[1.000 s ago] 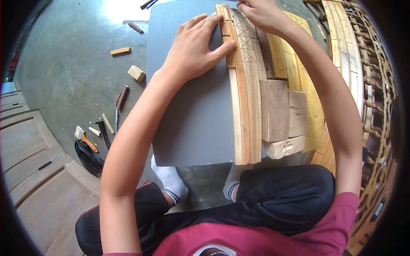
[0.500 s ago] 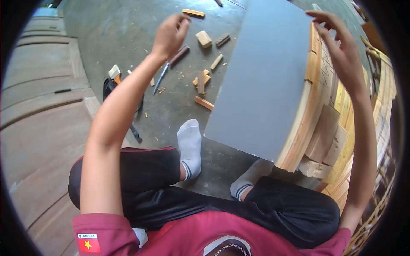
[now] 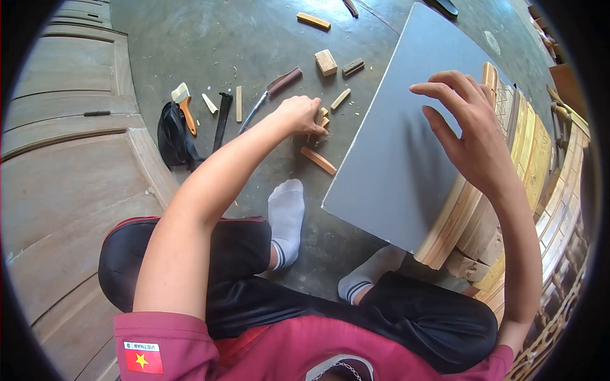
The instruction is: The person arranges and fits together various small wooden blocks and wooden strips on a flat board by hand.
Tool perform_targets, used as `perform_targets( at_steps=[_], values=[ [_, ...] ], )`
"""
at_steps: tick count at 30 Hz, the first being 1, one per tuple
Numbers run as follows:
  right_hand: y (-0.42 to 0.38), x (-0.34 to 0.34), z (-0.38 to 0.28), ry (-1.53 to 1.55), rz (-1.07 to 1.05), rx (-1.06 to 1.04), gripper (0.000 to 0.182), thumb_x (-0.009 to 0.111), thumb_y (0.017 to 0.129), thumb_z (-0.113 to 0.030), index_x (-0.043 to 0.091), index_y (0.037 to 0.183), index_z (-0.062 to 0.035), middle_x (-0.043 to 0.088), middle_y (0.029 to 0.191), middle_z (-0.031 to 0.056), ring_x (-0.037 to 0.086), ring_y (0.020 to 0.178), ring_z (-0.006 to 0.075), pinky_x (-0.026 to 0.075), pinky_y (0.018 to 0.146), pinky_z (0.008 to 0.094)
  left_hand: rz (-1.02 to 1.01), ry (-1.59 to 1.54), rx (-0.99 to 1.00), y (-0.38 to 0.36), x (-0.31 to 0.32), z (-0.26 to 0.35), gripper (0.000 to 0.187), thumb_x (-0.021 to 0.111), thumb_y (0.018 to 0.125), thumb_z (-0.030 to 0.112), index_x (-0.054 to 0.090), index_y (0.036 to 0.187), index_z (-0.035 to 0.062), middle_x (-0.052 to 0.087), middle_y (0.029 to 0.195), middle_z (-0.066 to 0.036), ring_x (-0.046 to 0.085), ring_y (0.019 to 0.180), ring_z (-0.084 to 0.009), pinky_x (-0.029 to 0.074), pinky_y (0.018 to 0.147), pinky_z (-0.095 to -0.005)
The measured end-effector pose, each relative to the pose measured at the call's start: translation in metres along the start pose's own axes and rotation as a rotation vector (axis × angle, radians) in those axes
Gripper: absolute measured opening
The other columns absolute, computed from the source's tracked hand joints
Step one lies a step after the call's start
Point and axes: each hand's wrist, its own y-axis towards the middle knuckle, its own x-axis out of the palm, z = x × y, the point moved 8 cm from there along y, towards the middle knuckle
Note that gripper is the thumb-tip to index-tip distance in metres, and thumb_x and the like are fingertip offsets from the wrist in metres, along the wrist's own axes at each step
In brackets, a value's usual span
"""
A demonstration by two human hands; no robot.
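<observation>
My left hand (image 3: 301, 115) is down at the small wooden blocks (image 3: 325, 118) on the floor, its fingers and thumb closed round one that they mostly hide. Just below it lies a reddish wood piece (image 3: 318, 160). Over the grey board (image 3: 387, 152) my right hand (image 3: 462, 117) hovers with fingers curved and apart, holding nothing and casting a shadow. Light wooden strips (image 3: 445, 225) run along the board's right edge, close to that hand.
A chisel with a dark red handle (image 3: 284, 82), a square block (image 3: 326, 63) and several wood offcuts lie on the floor. Left are a paintbrush (image 3: 185, 108), a black bag (image 3: 175, 134) and wooden panels (image 3: 76, 184). Stacked yellowish boards (image 3: 530, 136) stand right.
My left hand has moved down and right, from above the chisel to the small blocks. My right hand has shifted left from the wooden strips to over the board. The view has tilted slightly.
</observation>
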Motion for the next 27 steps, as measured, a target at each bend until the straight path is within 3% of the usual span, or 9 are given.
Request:
perform_targets(
  at_steps=[7, 10, 11, 15, 17, 19, 21, 24, 27],
  values=[
    [-0.009, -0.002, 0.005, 0.031, -0.028, 0.054, 0.023, 0.068, 0.101, -0.014, 0.070, 0.124, -0.0147, 0.066, 0.120, 0.0073, 0.062, 0.116, 0.0268, 0.047, 0.103, 0.0412, -0.016, 0.023, -0.047, 0.012, 0.004, 0.005, 0.054, 0.085, 0.078, 0.046, 0.076, 0.097, -0.0041, 0.078, 0.095, -0.022, 0.077, 0.089, -0.0351, 0.063, 0.080, -0.0428],
    [-0.015, -0.008, 0.007, 0.058, -0.010, 0.076, 0.022, 0.067, 0.101, -0.014, 0.070, 0.124, -0.0146, 0.066, 0.119, 0.0074, 0.062, 0.116, 0.0266, 0.044, 0.105, 0.0416, -0.261, -0.339, -0.158, 0.014, -0.009, -0.011, 0.056, 0.088, 0.079, 0.045, 0.074, 0.096, -0.0064, 0.077, 0.093, -0.022, 0.079, 0.086, -0.0292, 0.063, 0.077, -0.0390],
    [-0.016, -0.011, 0.008, 0.058, 0.014, 0.078, 0.022, 0.066, 0.101, -0.014, 0.069, 0.123, -0.0136, 0.066, 0.117, 0.0078, 0.062, 0.115, 0.0266, 0.042, 0.106, 0.0422, -0.203, -0.410, -0.177, 0.013, -0.029, -0.017, 0.045, 0.087, 0.084, 0.036, 0.077, 0.098, -0.0054, 0.080, 0.093, -0.016, 0.080, 0.076, -0.0203, 0.064, 0.076, -0.0330],
    [-0.023, -0.013, 0.022, 0.117, 0.024, 0.087, 0.023, 0.065, 0.101, -0.014, 0.069, 0.123, -0.0117, 0.066, 0.115, 0.0097, 0.063, 0.115, 0.0265, 0.042, 0.106, 0.0427, -0.270, -0.786, -0.240, 0.000, -0.096, -0.030, 0.041, 0.084, 0.091, 0.037, 0.078, 0.106, -0.0002, 0.074, 0.104, -0.005, 0.071, 0.085, -0.0103, 0.060, 0.079, -0.0236],
    [-0.026, -0.018, 0.029, 0.134, 0.026, 0.123, 0.023, 0.064, 0.101, -0.014, 0.069, 0.124, -0.0105, 0.066, 0.114, 0.0109, 0.063, 0.114, 0.0274, 0.043, 0.106, 0.0434, -0.162, -0.950, -0.119, 0.004, -0.131, -0.030, 0.043, 0.080, 0.093, 0.044, 0.079, 0.113, 0.0058, 0.070, 0.103, 0.000, 0.061, 0.080, -0.0062, 0.050, 0.075, -0.0174],
    [-0.028, -0.022, 0.036, 0.240, 0.081, 0.169, 0.027, 0.065, 0.100, -0.016, 0.068, 0.126, -0.0076, 0.068, 0.112, 0.0147, 0.065, 0.110, 0.0310, 0.047, 0.103, 0.0447, -0.095, -1.003, -0.038, -0.003, -0.175, 0.000, 0.053, 0.077, 0.096, 0.042, 0.070, 0.129, 0.0018, 0.073, 0.112, -0.004, 0.069, 0.088, -0.0048, 0.055, 0.075, -0.0184],
    [-0.029, -0.022, 0.040, 0.403, 0.171, 0.217, 0.035, 0.064, 0.102, -0.020, 0.063, 0.133, -0.0041, 0.070, 0.111, 0.0185, 0.067, 0.106, 0.0336, 0.052, 0.097, 0.0460, -0.095, -1.049, 0.177, 0.002, -0.202, 0.036, 0.051, 0.077, 0.097, 0.039, 0.069, 0.128, -0.0011, 0.075, 0.103, -0.007, 0.074, 0.083, -0.0083, 0.056, 0.065, -0.0147],
    [-0.027, -0.022, 0.044, 0.683, 0.132, 0.423, 0.045, 0.060, 0.106, -0.029, 0.056, 0.140, -0.0014, 0.071, 0.114, 0.0207, 0.069, 0.103, 0.0337, 0.055, 0.093, 0.0454, -0.172, -0.956, 0.342, -0.018, -0.225, 0.127, 0.057, 0.081, 0.092, 0.044, 0.071, 0.129, 0.0008, 0.075, 0.095, -0.007, 0.074, 0.080, -0.0106, 0.057, 0.067, -0.0204],
    [-0.025, -0.012, 0.048, 0.991, 0.156, 0.497, 0.059, 0.058, 0.107, -0.046, 0.053, 0.143, 0.0005, 0.071, 0.113, 0.0173, 0.069, 0.102, 0.0260, 0.056, 0.090, 0.0408, -0.230, -0.918, 0.349, -0.024, -0.230, 0.169, 0.058, 0.080, 0.093, 0.041, 0.067, 0.129, -0.0019, 0.073, 0.100, -0.008, 0.073, 0.086, -0.0183, 0.062, 0.083, -0.0350]
  ],
)
